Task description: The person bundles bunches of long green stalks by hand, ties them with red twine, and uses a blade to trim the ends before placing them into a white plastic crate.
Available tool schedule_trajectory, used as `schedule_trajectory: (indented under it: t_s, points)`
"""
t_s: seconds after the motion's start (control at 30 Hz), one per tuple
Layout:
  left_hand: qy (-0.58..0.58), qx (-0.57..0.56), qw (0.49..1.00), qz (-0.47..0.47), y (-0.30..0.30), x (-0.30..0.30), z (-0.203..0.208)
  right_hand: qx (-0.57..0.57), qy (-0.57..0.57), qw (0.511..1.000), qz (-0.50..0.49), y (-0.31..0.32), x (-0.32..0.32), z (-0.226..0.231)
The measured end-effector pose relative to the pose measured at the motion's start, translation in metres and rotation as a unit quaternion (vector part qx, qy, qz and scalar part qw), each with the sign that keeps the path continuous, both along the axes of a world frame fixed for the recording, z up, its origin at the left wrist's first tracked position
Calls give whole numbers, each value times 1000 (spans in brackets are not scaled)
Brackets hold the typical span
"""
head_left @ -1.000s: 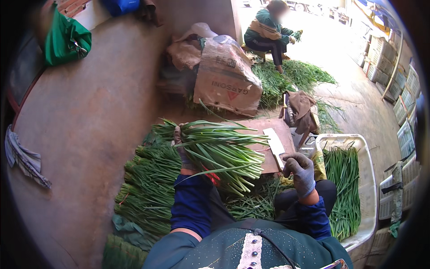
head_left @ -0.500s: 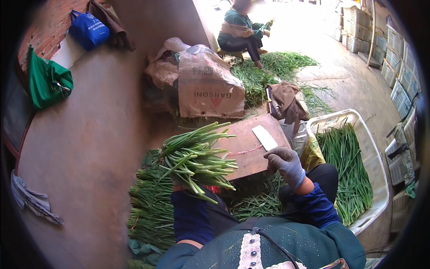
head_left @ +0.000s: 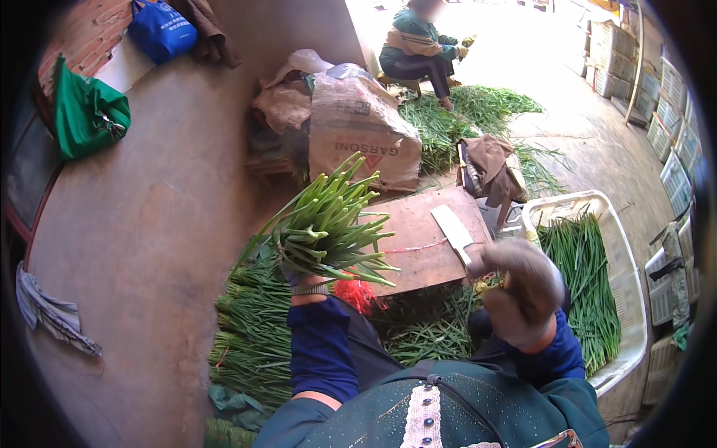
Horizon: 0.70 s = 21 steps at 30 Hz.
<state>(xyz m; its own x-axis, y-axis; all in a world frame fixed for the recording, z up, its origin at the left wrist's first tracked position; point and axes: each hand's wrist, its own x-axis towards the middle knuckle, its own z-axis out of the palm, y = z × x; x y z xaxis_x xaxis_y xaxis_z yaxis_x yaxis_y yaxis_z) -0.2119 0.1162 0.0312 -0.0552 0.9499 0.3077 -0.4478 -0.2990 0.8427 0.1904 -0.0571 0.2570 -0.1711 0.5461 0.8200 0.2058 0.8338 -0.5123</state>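
Green stalk bundle (head_left: 328,224) gripped in left hand (head_left: 296,278), fingers mostly hidden, thick ends fanned up and right, raised by the left edge of the board (head_left: 426,272). Right hand (head_left: 525,291) blurred, grip can't be told, near the cleaver (head_left: 452,226) handle at the board's right edge. Pink string (head_left: 418,247) crosses board. Red tangle (head_left: 357,294) by near-left corner. Stalk pile (head_left: 252,340) lower left; white crate (head_left: 635,299) of stalks beyond right edge.
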Motion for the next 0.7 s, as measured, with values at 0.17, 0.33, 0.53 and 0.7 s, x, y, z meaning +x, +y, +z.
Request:
schedule_trajectory:
  t_s: [0.17, 0.33, 0.53, 0.7]
  points:
    - [-130, -28, 988, 84, 0, 0, 5, 233, -51, 958, 158, -17, -3, 51]
    - [-157, -29, 984, 72, 3, 5, 14, 160, -66, 961, 216, -36, -10, 78]
    - [-174, -26, 982, 65, 9, 5, 25, 114, -80, 958, 250, -42, -15, 79]
    - [-181, -32, 981, 53, 6, 12, 28, 127, -75, 954, 262, -43, -21, 80]
